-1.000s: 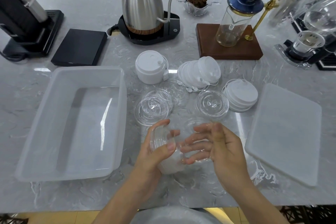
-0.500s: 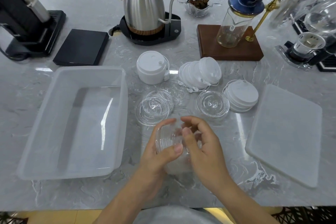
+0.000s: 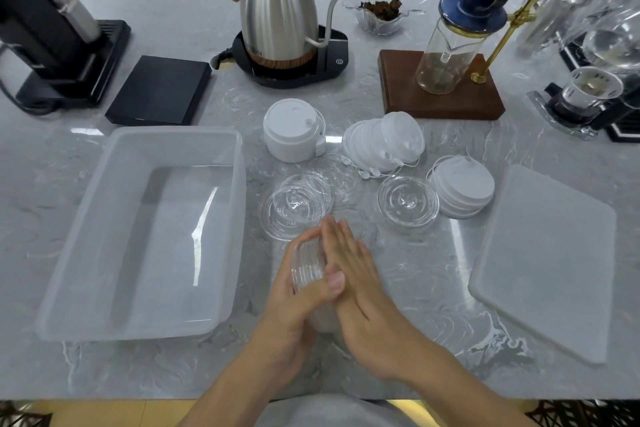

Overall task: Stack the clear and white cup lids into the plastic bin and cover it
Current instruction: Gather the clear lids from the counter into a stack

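Clear ribbed lid stack (image 3: 307,262) on edge — left hand (image 3: 294,291) fingers curled round it; right hand (image 3: 353,274) flat against it.

On the desk (image 3: 415,288), the bin (image 3: 69,253) lies left, its cover (image 3: 543,260) right. Loose lids (image 3: 407,200) lie between them, the kettle (image 3: 277,10) behind. Both hands sandwich a lid stack (image 3: 306,263) in front.

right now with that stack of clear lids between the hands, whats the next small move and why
Probably carry the stack of clear lids left and set it in the plastic bin. The left hand grips the stack, the right hand presses flat against it, so it looks squared up, and the bin holds nothing.
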Motion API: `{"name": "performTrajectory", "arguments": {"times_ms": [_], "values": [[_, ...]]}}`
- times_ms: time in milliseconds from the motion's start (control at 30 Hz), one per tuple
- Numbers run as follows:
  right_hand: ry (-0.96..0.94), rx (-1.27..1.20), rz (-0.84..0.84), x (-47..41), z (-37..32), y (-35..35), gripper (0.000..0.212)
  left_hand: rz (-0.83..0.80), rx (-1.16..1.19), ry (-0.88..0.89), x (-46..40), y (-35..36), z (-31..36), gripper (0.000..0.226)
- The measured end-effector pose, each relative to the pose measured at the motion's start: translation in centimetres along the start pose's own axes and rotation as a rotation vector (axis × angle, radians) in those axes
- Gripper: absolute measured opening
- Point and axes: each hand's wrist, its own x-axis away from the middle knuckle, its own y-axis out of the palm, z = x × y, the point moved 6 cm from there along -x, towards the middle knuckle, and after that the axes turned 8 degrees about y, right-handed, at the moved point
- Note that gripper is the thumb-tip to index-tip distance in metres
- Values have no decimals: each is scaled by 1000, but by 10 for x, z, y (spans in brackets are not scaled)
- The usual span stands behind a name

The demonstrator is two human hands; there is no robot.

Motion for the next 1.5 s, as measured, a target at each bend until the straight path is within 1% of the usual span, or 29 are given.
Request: {"name": "performTrajectory", "arguments": {"times_ms": [67,133,233,300,333,400,500,533,633,733,800,867,933,1000,1033,1167,1233,1333,1400,1500], "values": [[-6,41,-6,-3,0,0,57,12,24,8,0,-2,1,104],[-18,27,4,-7,0,-2,59,50,40,9,0,-7,2,104],[-33,-126,18,-13,1,-6,53,97,39,22,1,-13,4,99],[-4,-278,100,-20,6,-19,42,101,53,34,1,-14,7,91],[2,-303,166,-24,10,-28,36,97,72,38,1,-14,8,85],[-17,-222,297,-35,15,-47,28,103,118,42,1,-16,9,81],[-26,-19,385,-60,20,-67,31,112,159,59,0,-18,13,80],[-26,61,381,-70,20,-71,35,116,160,61,0,-19,14,79],[-56,301,295,-96,18,-71,43,151,160,57,0,-22,15,77],[-51,416,267,-109,17,-69,48,157,135,57,1,-25,18,77],[-69,452,302,-113,16,-69,46,162,107,58,1,-26,20,74],[-91,473,342,-112,15,-70,39,178,106,53,1,-28,21,67],[-132,469,388,-111,14,-71,31,184,116,50,1,-29,20,68],[-162,428,434,-109,13,-74,27,184,116,49,2,-30,20,77],[-168,390,456,-107,14,-77,25,187,114,50,2,-30,21,78],[-142,204,596,-98,15,-93,19,193,123,42,0,-31,20,63],[-113,77,683,-90,16,-103,16,194,129,39,-1,-31,21,63],[-95,-163,769,-74,18,-117,16,188,134,42,0,-29,23,72],[-86,-342,733,-64,18,-120,18,182,153,46,0,-29,23,74],[-78,-521,564,-52,14,-105,21,165,178,40,0,-28,21,80]]}}
